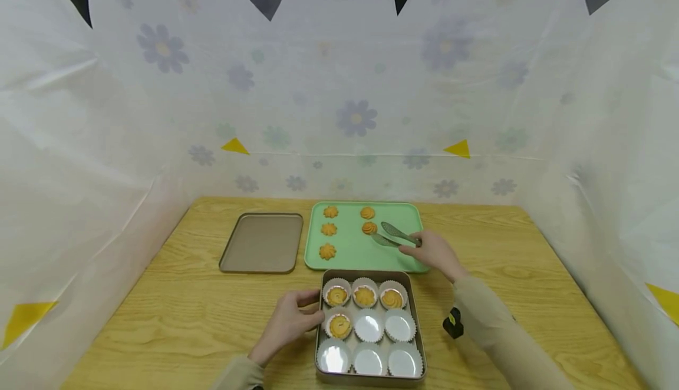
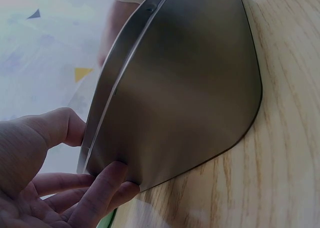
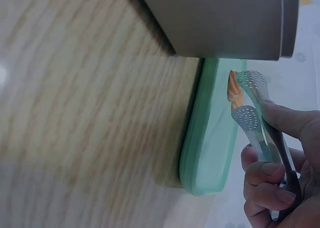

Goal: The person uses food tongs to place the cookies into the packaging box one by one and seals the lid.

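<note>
Right hand: grip curled round tongs, tips parted by front swirled cookie on green tray. Left hand: grip loosely spread against tin. Apparent step: pickup; next calls for gentle squeeze.

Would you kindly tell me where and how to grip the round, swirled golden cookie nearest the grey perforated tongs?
I'd pinch that swirled cookie by its rounded near and far edges, coming from the right: it sits low on the green rectangular tray, and the right hand holds the grey tongs open on that side.
</note>
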`<state>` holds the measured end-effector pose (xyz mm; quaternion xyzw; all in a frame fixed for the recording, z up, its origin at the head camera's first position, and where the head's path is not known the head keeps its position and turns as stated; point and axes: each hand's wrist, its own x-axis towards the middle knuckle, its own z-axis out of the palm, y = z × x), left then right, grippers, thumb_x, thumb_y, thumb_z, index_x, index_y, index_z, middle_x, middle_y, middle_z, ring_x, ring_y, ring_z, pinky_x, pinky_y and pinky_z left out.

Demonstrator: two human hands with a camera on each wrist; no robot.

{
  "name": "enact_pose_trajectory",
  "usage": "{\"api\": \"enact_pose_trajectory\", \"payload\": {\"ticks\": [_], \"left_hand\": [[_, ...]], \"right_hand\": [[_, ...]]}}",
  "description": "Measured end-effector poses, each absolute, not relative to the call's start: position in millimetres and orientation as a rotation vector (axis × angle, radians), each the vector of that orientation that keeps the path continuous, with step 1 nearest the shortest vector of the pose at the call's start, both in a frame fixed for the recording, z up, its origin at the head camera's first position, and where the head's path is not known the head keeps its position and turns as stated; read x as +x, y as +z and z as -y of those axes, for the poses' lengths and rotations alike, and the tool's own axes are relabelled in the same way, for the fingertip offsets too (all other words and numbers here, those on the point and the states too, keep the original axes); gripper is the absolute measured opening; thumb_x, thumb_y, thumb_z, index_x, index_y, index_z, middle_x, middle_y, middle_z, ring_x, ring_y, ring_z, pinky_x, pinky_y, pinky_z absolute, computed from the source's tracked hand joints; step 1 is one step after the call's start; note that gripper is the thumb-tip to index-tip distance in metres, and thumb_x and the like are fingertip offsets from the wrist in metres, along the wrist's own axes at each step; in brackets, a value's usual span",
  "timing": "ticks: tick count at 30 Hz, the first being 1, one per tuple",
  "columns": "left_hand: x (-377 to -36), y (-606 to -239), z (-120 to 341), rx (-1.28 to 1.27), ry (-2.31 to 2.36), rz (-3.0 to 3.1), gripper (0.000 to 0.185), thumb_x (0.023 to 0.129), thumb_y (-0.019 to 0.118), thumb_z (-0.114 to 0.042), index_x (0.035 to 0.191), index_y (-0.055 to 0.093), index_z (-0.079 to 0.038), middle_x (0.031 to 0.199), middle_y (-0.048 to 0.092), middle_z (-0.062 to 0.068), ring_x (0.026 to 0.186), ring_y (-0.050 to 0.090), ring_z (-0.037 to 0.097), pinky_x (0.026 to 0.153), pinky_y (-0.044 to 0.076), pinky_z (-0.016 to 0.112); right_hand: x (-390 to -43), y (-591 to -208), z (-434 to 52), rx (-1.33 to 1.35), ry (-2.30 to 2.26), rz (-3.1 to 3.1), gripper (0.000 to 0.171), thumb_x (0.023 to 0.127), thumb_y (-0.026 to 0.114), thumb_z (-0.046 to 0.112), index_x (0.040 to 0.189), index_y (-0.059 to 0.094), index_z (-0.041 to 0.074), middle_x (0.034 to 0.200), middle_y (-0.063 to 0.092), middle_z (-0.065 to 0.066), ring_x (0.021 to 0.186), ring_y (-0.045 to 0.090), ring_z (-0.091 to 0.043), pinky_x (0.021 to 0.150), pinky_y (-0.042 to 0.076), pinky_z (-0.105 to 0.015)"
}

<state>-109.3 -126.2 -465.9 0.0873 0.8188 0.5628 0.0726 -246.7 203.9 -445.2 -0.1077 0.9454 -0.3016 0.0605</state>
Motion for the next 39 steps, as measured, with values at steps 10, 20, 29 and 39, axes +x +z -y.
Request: {"api": "enact_pose_trajectory", "payload": {"ticks": [10, 20, 29, 39], "left_hand": [[-110.3, -468.8, 126.9, 0.282, 1.673, -2.48, 0.057, 0.08, 0.07, -0.004, 0.131, 0.055, 0.017, 0.129, 0.061, 0.037, 0.115, 0.066, 0.046, 0.089, 0.064, 0.033], [-109.1, -466.5, 127.7, 0.277, 1.714, -2.434, 0.058, 0.08, 0.07, -0.003, 0.131, 0.054, 0.018, 0.129, 0.061, 0.038, 0.115, 0.066, 0.047, 0.089, 0.064, 0.034], [-110.5, -467.7, 127.5, 0.288, 1.706, -2.442, 0.057, 0.08, 0.07, -0.002, 0.131, 0.055, 0.018, 0.128, 0.061, 0.038, 0.115, 0.066, 0.047, 0.089, 0.064, 0.034], [-111.5, -469.3, 127.6, 0.285, 1.723, -2.427, 0.057, 0.08, 0.07, -0.002, 0.131, 0.055, 0.018, 0.128, 0.061, 0.038, 0.114, 0.067, 0.047, 0.088, 0.064, 0.033]], "right_hand": [[-259.6, -439.8, -196.2, -0.341, -0.801, -2.875, 0.034, 0.093, 0.069, 0.036, 0.085, 0.069, 0.003, 0.061, 0.048, 0.006, 0.053, 0.034, -0.007, 0.052, 0.033, -0.023], [-272.7, -437.9, -187.2, -0.3, -0.744, -2.872, 0.045, 0.092, 0.069, 0.038, 0.114, 0.072, -0.002, 0.1, 0.074, -0.016, 0.058, 0.043, -0.01, 0.049, 0.034, -0.021], [-279.2, -437.7, -180.2, -0.291, -0.659, -2.877, 0.058, 0.093, 0.069, 0.038, 0.13, 0.063, -0.005, 0.131, 0.066, -0.025, 0.065, 0.056, -0.014, 0.048, 0.037, -0.021], [-280.3, -434.8, -173.7, -0.275, -0.672, -2.859, 0.058, 0.093, 0.067, 0.036, 0.133, 0.061, -0.005, 0.13, 0.067, -0.025, 0.051, 0.038, -0.005, 0.044, 0.028, -0.017]]}}
